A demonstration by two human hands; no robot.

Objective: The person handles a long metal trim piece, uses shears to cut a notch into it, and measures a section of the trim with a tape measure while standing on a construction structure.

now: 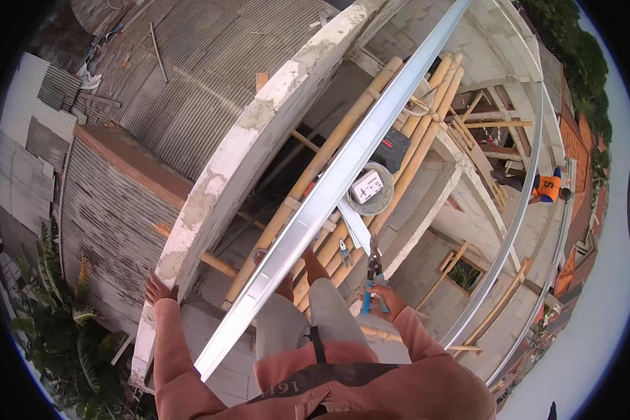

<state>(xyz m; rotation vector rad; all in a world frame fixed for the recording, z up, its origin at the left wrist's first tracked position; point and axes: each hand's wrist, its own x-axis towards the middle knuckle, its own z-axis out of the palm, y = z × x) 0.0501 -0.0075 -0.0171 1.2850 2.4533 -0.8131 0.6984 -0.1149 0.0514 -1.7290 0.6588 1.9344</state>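
Evidently I am perched high up, with a corrugated roof filling the upper left of the frame and a rough plastered wall curving down beside it toward the lower left. A long silver metal beam cuts across the middle, from the top right of centre to the lower left, passing just beside my legs. Under it, bamboo poles run at much the same slant; at the right edge a co-worker in an orange vest is well apart from me. Near the centre sit a black case and a bucket with a white box in it, and some pale strips lie just below

I judge this to be a moment of bracing with the cutting tool ready, as neither hand is on the beam; any cut there would call for a firm stance and the blades brought to the metal

My left hand, at the lower left, rests on the wall with its fingers loosely spread. My right hand, below centre, is closed around the teal handles of the snips, blades toward the top; how far they gape I cannot tell. Small pliers lie just left of them
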